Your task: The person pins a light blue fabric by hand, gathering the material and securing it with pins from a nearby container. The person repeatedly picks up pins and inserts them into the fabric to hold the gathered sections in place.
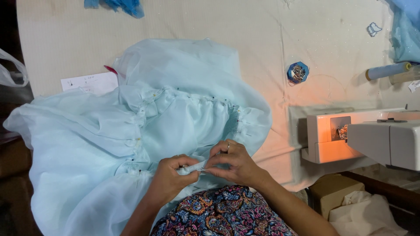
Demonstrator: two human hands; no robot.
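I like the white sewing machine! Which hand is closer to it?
Right. The right hand pinches the pale blue fabric nearer the sewing machine; the left hand is farther away.

White paper sheet (89,82) with faint handwritten marks lies flat on table, left of centre, right edge tucked under pale blue fabric. Clear plastic bag (11,70) hangs at far left edge, crumpled. Small white tag (414,86) at far right edge near thread spools, mostly cut off. Tan cardboard box (336,191) below sewing machine, lower right. No screens
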